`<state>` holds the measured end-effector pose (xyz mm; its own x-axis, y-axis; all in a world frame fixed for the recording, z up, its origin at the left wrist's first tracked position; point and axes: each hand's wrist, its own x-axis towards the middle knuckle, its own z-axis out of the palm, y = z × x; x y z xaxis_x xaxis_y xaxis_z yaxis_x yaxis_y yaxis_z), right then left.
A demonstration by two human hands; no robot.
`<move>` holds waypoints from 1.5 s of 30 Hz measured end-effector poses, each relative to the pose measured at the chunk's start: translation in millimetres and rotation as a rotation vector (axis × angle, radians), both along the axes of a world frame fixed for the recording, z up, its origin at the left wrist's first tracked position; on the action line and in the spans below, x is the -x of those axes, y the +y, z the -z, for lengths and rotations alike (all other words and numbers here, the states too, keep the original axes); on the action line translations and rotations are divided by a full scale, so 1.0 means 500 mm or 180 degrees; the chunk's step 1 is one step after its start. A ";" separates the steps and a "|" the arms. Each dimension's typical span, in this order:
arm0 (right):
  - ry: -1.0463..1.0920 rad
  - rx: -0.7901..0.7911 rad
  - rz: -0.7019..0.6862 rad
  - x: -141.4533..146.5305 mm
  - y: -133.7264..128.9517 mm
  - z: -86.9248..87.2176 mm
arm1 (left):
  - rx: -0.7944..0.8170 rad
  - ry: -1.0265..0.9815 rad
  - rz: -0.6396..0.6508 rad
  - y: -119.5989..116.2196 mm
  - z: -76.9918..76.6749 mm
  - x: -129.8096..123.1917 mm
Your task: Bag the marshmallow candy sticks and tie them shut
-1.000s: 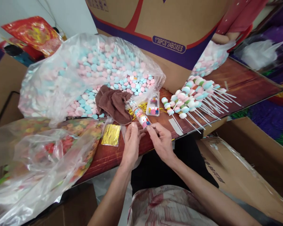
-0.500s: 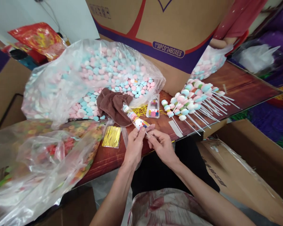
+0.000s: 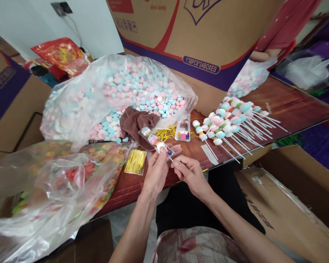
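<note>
Left hand (image 3: 157, 171): fingers gripping a wrapped candy skewer (image 3: 152, 139), held over the desk (image 3: 127, 187) near its edge. Right hand (image 3: 190, 173): fingers pinching the skewer's lower end. Beyond: brown cloth (image 3: 134, 122), loose gold ties (image 3: 167, 134). Rightward: unwrapped skewers (image 3: 222, 118). Behind: sweets bag (image 3: 117, 86).

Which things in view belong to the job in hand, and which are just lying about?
Likely part of the job:
wrapped candy skewer, held in the left hand, its stick at the right hand
pile of candy skewers
printed wrappers
loose gold strips

Apparently just lying about:
brown cloth
red packet
dark-capped container
</note>
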<state>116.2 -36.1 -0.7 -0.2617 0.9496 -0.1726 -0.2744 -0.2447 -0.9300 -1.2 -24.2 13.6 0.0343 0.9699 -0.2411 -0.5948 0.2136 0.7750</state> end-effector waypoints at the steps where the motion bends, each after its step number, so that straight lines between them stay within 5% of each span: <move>1: 0.0066 0.0045 -0.0034 0.001 -0.001 0.001 | 0.0017 -0.0036 -0.0020 0.000 -0.001 -0.003; 14: 0.0165 -0.0022 0.0000 0.009 0.001 0.014 | -0.0149 0.0877 -0.0040 -0.019 0.029 -0.017; 37: 0.0556 0.0387 -0.0054 0.026 0.000 0.014 | -0.0009 0.0106 0.0153 -0.021 0.043 -0.014; 41: 0.0307 0.0266 -0.0146 0.030 0.001 0.012 | -0.0012 0.0067 0.0124 -0.023 0.030 -0.010; 45: -0.0869 -0.0362 -0.0318 0.013 0.004 0.000 | 0.0013 0.0479 0.0020 -0.023 0.026 0.002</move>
<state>109.7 -34.2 -0.6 -0.3133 0.9388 -0.1433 0.0093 -0.1479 -0.9890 -1.9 -35.7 0.7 0.0036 0.9688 -0.2480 -0.4706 0.2204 0.8544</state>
